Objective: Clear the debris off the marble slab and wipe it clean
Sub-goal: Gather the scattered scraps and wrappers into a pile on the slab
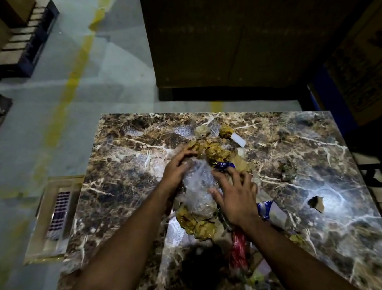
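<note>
**A:** Still on the clearing step, looks like. Debris (202, 185) heaped mid-slab, running from near the far edge back toward the near edge of the marble slab (302, 158). Left hand (176, 171) laid on the clear plastic wrap (201, 190), fingers fairly straight and reaching onto the crumpled yellow-brown paper (216, 152), so pressing rather than gripping. Right hand (236, 198) spread over the other side of the wrap, fingers splayed and a bit curled at the tips; not closed round anything as far as visible.

**B:** So scooping, basically. No wiping yet, and no cloth anywhere in view.

**A:** Yep. Next move probably calls for squeezing both hands inward to bundle the pile, then lifting or dragging it off. Loose plastic and paper, so likely to shed bits on the way.

**B:** Stragglers?

**A:** Plenty. Small torn brown scrap (316, 203) alone toward the right edge, well apart from the heap. White rectangular piece (238, 139) and another yellow-brown wad (225, 130) near the far edge. Blue-and-white wrapper (266, 208) just beside the right wrist, red wrapper (238, 249) under the right forearm toward the near edge. More yellow-brown paper near the near edge too.

**B:** Anything blocking?

**A:** Not on the slab. Wooden frame thing (53, 217) beside the left edge on the floor, big dark crate (233, 37) past the far edge. No bin visible, so can't tell where the heap should go. Dim light, glare patch on the right side.
</note>
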`<state>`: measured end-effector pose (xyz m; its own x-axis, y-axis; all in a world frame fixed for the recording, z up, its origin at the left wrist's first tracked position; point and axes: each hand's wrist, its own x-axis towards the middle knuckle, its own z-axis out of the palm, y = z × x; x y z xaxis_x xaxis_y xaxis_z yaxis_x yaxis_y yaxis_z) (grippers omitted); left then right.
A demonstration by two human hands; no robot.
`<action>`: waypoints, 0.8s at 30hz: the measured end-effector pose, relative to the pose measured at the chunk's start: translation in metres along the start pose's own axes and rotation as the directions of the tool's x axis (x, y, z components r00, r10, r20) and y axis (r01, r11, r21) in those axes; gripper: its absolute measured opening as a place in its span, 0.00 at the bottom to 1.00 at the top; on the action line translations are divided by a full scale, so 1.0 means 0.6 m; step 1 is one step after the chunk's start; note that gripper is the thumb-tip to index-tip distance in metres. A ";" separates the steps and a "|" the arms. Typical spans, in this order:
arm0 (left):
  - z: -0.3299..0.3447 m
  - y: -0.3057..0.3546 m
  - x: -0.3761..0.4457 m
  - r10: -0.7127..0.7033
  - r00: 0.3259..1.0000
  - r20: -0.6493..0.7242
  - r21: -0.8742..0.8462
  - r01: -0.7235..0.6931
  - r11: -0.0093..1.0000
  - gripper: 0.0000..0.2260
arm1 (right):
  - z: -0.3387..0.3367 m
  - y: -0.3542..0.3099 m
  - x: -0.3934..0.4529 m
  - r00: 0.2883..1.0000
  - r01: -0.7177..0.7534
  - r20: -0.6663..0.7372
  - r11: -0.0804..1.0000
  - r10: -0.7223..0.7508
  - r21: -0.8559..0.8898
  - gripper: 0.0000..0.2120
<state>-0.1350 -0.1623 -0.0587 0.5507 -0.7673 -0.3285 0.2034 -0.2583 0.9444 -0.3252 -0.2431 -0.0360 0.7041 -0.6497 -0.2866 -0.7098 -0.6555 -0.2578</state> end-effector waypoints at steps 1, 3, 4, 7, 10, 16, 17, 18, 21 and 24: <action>0.014 0.003 -0.010 0.002 1.000 -0.009 -0.025 -0.002 1.000 0.07 | 0.001 0.000 0.001 1.000 0.000 0.005 1.000 0.000 -0.010 0.25; 0.034 0.006 -0.030 0.041 0.998 -0.041 -0.046 -0.043 0.998 0.05 | 0.004 0.000 0.001 1.000 0.000 0.008 1.000 0.000 -0.029 0.25; 0.041 0.007 -0.038 0.055 0.997 -0.053 -0.050 -0.058 0.997 0.08 | 0.005 0.001 0.001 1.000 -0.004 0.014 0.999 0.004 -0.047 0.25; 0.061 0.001 -0.058 0.181 0.982 -0.050 0.187 -0.169 0.968 0.23 | 0.021 0.009 0.008 0.995 -0.084 0.048 0.996 0.085 -0.017 0.24; 0.083 -0.013 -0.072 0.306 0.951 -0.039 0.465 -0.254 0.848 0.27 | 0.024 0.012 0.008 0.994 -0.085 0.076 0.995 0.081 0.055 0.28; 0.087 -0.033 -0.071 0.212 0.964 -0.162 0.523 -0.098 0.847 0.26 | -0.013 0.025 0.018 0.988 0.028 0.144 0.991 -0.047 0.129 0.22; 0.088 -0.033 -0.069 0.194 0.965 -0.174 0.527 -0.076 0.847 0.26 | -0.018 0.029 0.017 0.988 0.019 0.147 0.980 -0.048 0.197 0.24; 0.089 -0.033 -0.067 0.187 0.965 -0.182 0.528 -0.064 0.847 0.26 | -0.022 0.033 0.016 0.988 0.001 0.145 0.957 -0.045 0.289 0.29; 0.093 -0.035 -0.067 0.189 0.960 -0.206 0.563 -0.042 0.825 0.25 | -0.026 0.055 0.009 0.993 0.002 0.090 0.796 -0.070 0.605 0.48; 0.096 -0.033 -0.068 0.196 0.956 -0.220 0.597 -0.027 0.802 0.25 | -0.031 0.074 0.006 0.990 0.074 0.009 0.583 -0.139 0.809 0.55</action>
<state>-0.2083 -0.1599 -0.0632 0.7442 -0.6547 -0.1322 -0.3351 -0.5373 0.7740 -0.3538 -0.2815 -0.0312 0.7955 -0.5490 -0.2565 -0.3781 -0.1190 -0.9181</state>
